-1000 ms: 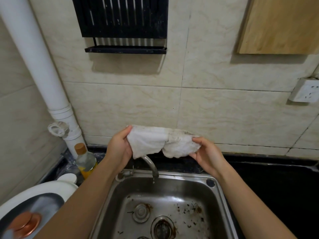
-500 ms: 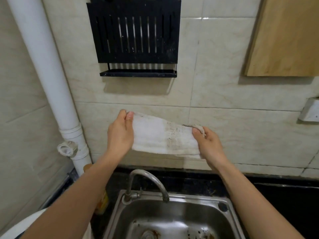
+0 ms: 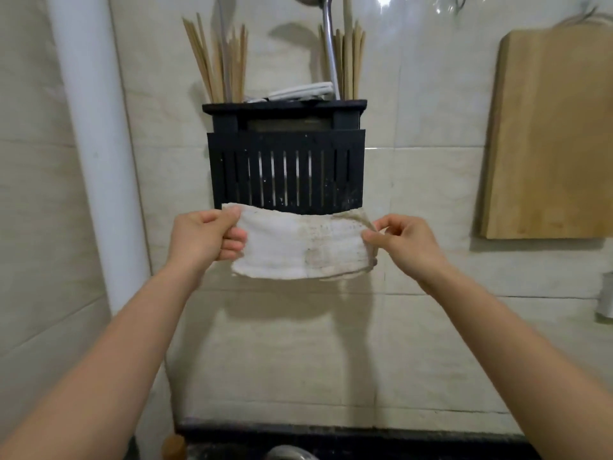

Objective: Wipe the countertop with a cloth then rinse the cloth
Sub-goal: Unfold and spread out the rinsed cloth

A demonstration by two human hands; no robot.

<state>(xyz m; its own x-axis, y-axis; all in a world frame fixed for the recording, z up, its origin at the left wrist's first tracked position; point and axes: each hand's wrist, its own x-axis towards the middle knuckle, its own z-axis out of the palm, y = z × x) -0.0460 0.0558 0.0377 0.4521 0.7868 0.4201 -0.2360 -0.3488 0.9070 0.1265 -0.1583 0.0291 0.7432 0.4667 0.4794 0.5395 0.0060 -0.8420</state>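
Note:
A white cloth (image 3: 295, 242) with brownish stains on its right half is stretched flat between both hands, raised in front of the tiled wall. Its top edge overlaps the bottom of a black slatted utensil rack (image 3: 287, 167). My left hand (image 3: 207, 235) pinches the cloth's left end. My right hand (image 3: 403, 242) pinches its right end between thumb and fingers. The black countertop (image 3: 365, 436) shows only as a strip at the bottom, with the top of the faucet (image 3: 288, 453) at the frame's lower edge.
The rack holds chopsticks (image 3: 219, 61), a ladle handle (image 3: 330, 51) and folded white items. A white drain pipe (image 3: 96, 161) runs down the left wall. A wooden cutting board (image 3: 550, 134) hangs at right. A bottle cap (image 3: 174, 444) pokes up at bottom left.
Both hands have lifted the cloth from above the sink up to the rack's lower edge and pulled it out flat. The view has tilted upward, so the sink has dropped out of sight.

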